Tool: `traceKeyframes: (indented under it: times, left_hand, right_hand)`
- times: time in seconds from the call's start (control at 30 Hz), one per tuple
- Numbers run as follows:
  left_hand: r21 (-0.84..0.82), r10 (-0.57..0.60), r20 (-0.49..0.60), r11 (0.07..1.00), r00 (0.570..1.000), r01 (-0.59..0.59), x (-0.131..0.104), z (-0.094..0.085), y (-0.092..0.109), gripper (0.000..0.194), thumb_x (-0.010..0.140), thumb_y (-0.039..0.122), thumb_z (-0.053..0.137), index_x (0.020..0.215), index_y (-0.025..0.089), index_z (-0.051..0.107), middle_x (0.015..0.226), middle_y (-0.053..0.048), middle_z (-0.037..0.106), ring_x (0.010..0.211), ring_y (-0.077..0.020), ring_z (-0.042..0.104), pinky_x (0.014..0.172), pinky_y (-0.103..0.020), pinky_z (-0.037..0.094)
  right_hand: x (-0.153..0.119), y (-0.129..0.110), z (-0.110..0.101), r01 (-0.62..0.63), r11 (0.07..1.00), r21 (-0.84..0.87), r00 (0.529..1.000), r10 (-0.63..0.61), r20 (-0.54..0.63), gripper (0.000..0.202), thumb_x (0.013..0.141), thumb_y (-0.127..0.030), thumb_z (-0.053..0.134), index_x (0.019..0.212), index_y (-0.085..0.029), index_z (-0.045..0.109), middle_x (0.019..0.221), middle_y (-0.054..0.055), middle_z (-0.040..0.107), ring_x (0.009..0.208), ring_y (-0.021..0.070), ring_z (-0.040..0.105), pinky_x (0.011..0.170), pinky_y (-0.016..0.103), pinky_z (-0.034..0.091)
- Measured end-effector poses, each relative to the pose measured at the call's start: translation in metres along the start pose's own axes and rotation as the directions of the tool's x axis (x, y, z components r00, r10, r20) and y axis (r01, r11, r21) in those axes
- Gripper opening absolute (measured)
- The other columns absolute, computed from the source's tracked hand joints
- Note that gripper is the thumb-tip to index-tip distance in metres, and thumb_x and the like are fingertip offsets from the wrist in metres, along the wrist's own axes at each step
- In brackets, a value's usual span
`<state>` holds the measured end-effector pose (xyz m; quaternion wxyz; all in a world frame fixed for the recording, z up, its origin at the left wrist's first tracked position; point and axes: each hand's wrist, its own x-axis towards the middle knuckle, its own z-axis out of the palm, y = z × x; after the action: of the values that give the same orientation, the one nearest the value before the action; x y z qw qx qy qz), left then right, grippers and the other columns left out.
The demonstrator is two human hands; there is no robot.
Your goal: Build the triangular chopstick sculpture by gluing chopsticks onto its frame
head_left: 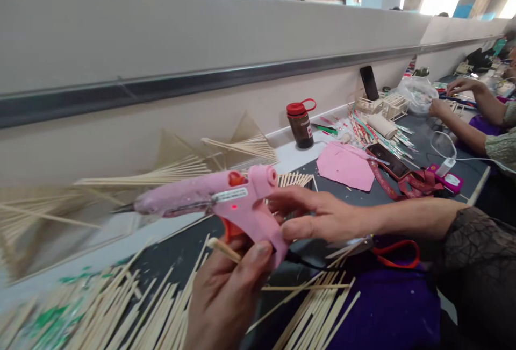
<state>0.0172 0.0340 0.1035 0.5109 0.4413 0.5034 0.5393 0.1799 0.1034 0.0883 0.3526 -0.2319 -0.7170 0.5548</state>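
Note:
A pink hot glue gun (193, 191) with an orange trigger is held up in front of me, its metal nozzle pointing left and a small red light showing on its side. My left hand (229, 296) is closed round the lower handle, its thumb on the near side. A thin wooden stick (223, 249) also juts out of that hand. At the back of the handle, my right hand (326, 215) grips with thumb and fingers, some fingertips hidden behind the gun. A black cord (302, 259) trails from the handle.
Loose wooden sticks (157, 312) cover the near table. Fan-shaped stick structures (242, 148) stand by the wall. Red-handled scissors (397, 253), a pink sheet (344, 167), a red-lidded bottle (300, 127) and a phone (387, 161) lie rightward. Another person's hands (463, 89) work farther right.

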Motion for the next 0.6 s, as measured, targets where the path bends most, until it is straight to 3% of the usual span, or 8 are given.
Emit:
traceKeyframes:
  times: [0.07,0.13,0.23,0.3,0.37,0.43,0.53,0.6]
  left_hand:
    - [-0.028,-0.029,-0.017,0.999,0.999,0.029,0.002,-0.004,0.003,0.021,0.066,0.041,0.078,0.075,0.023,0.073,0.079,-0.002,0.072,0.066,-0.0157,0.063,0.057,-0.021,0.053]
    - [-0.018,-0.045,-0.037,0.999,0.998,0.044,0.005,-0.008,0.003,0.020,0.066,0.041,0.077,0.074,0.022,0.072,0.079,-0.003,0.073,0.065,-0.0152,0.062,0.051,-0.019,0.050]
    - [-0.033,-0.081,-0.064,0.996,0.995,0.079,0.010,-0.010,0.001,0.020,0.067,0.040,0.076,0.078,0.024,0.070,0.076,-0.002,0.073,0.065,-0.0156,0.062,0.050,-0.020,0.049]
    - [-0.045,-0.099,-0.050,0.994,0.994,0.097,0.010,-0.009,0.000,0.025,0.065,0.039,0.077,0.084,0.024,0.071,0.072,-0.001,0.072,0.065,-0.0155,0.062,0.050,-0.019,0.048]
    - [-0.045,-0.095,-0.048,0.995,0.994,0.093,0.010,-0.008,-0.001,0.028,0.065,0.040,0.077,0.088,0.024,0.071,0.069,-0.001,0.071,0.063,-0.0148,0.060,0.046,-0.018,0.044]
    - [-0.027,-0.077,-0.047,0.997,0.996,0.075,0.010,-0.009,-0.002,0.028,0.067,0.043,0.075,0.086,0.024,0.070,0.068,-0.001,0.070,0.057,-0.0138,0.056,0.041,-0.019,0.039]
    - [0.034,-0.041,-0.024,0.999,0.999,0.042,0.013,-0.013,-0.003,0.027,0.069,0.045,0.070,0.084,0.023,0.068,0.069,-0.002,0.070,0.049,-0.0126,0.049,0.038,-0.022,0.032]
    - [0.055,-0.027,-0.031,0.998,0.999,0.029,0.014,-0.015,-0.002,0.027,0.071,0.044,0.068,0.086,0.022,0.068,0.069,-0.002,0.069,0.048,-0.0122,0.047,0.037,-0.022,0.029]
  right_hand:
    - [0.000,0.009,-0.031,-0.041,0.995,-0.089,0.997,0.036,-0.063,0.034,0.080,-0.033,0.064,0.109,-0.016,0.063,0.106,0.007,0.067,0.096,0.0148,0.060,0.087,0.031,0.048]
    - [0.008,0.016,-0.066,-0.082,0.976,-0.203,0.978,0.040,-0.206,0.015,0.079,-0.023,0.060,0.089,-0.015,0.068,0.087,0.003,0.068,0.080,0.0109,0.060,0.077,0.027,0.048]
    - [0.024,0.021,-0.103,-0.129,0.964,-0.233,0.876,0.001,-0.482,0.012,0.075,-0.018,0.057,0.081,-0.014,0.067,0.070,-0.001,0.062,0.058,0.0067,0.051,0.055,0.021,0.042]
    - [0.031,0.023,-0.111,-0.149,0.976,-0.158,0.852,0.045,-0.522,0.013,0.074,-0.020,0.057,0.080,-0.013,0.066,0.061,-0.003,0.057,0.050,0.0059,0.046,0.047,0.020,0.038]
    - [0.031,0.024,-0.108,-0.147,0.982,-0.117,0.869,0.072,-0.489,0.014,0.072,-0.022,0.058,0.079,-0.013,0.066,0.054,-0.005,0.053,0.046,0.0056,0.044,0.045,0.019,0.036]
    - [0.025,0.025,-0.101,-0.097,0.989,-0.115,0.868,0.027,-0.495,0.016,0.072,-0.026,0.060,0.080,-0.014,0.066,0.052,-0.007,0.050,0.045,0.0052,0.042,0.044,0.019,0.034]
    - [0.012,0.028,-0.100,0.016,0.992,-0.124,0.808,-0.086,-0.582,0.021,0.075,-0.033,0.060,0.085,-0.015,0.066,0.054,-0.007,0.047,0.046,0.0051,0.040,0.044,0.019,0.033]
    - [0.003,0.033,-0.107,0.004,0.989,-0.145,0.791,-0.092,-0.604,0.024,0.075,-0.033,0.059,0.090,-0.015,0.065,0.059,-0.006,0.049,0.048,0.0056,0.042,0.046,0.019,0.035]
